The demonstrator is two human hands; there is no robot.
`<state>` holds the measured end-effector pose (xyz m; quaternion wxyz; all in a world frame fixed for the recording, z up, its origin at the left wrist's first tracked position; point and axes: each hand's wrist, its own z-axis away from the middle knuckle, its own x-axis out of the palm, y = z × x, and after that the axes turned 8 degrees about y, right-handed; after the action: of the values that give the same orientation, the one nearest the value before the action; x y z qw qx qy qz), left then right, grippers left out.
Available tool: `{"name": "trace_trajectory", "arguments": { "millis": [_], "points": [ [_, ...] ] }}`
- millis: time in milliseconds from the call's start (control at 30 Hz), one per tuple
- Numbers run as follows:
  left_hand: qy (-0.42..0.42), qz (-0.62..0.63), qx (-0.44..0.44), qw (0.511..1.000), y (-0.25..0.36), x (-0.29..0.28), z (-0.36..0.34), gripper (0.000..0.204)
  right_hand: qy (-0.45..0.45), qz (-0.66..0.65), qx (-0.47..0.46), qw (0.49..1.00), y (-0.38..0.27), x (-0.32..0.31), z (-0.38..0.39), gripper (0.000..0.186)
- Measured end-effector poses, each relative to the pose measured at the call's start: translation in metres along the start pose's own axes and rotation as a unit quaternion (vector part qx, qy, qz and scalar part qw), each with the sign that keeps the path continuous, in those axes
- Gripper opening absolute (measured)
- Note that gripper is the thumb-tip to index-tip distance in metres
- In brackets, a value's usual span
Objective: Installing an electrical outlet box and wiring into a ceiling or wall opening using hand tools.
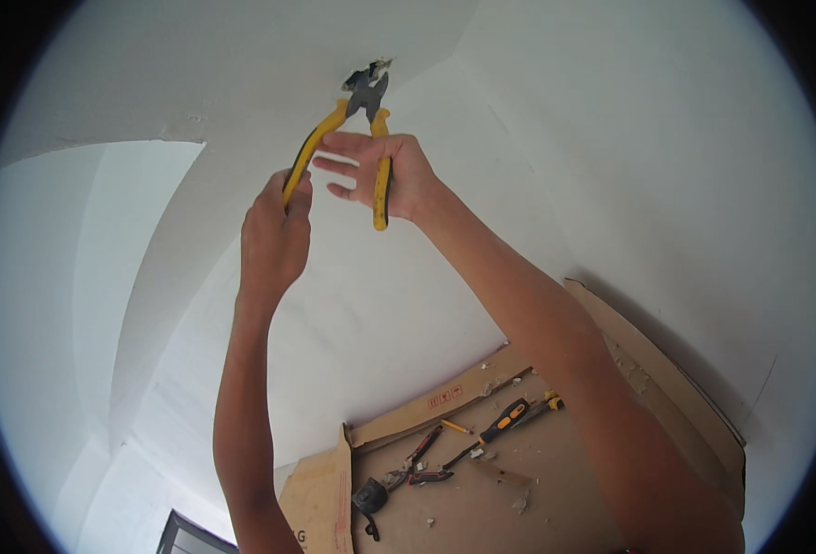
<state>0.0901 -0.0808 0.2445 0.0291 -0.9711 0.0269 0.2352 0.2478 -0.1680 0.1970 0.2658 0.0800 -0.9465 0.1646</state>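
Left hand (274,231) grips one handle and right hand (385,175), fingers spread, presses the other of yellow pliers (357,125) biting a wall hole (371,72).

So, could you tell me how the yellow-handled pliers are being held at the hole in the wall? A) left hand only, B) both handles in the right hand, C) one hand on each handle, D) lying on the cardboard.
C: the left hand grips one handle of the pliers and the right hand the other, jaws at the hole.
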Motion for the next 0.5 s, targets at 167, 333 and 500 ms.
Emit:
{"name": "trace_trajectory", "arguments": {
  "millis": [167,333,500],
  "points": [
    [0.013,0.014,0.028,0.999,-0.009,0.005,-0.023,0.033,-0.061,-0.101,-0.039,0.992,0.006,0.012,-0.018,0.035],
    [-0.062,0.024,-0.027,0.997,-0.004,-0.008,-0.043,0.034,-0.088,-0.206,-0.048,0.973,0.017,0.017,-0.027,0.031],
    [-0.043,-0.124,0.056,0.99,-0.013,0.002,-0.042,0.038,-0.141,-0.218,-0.039,0.965,0.021,0.01,-0.034,0.037]
  ]
}}
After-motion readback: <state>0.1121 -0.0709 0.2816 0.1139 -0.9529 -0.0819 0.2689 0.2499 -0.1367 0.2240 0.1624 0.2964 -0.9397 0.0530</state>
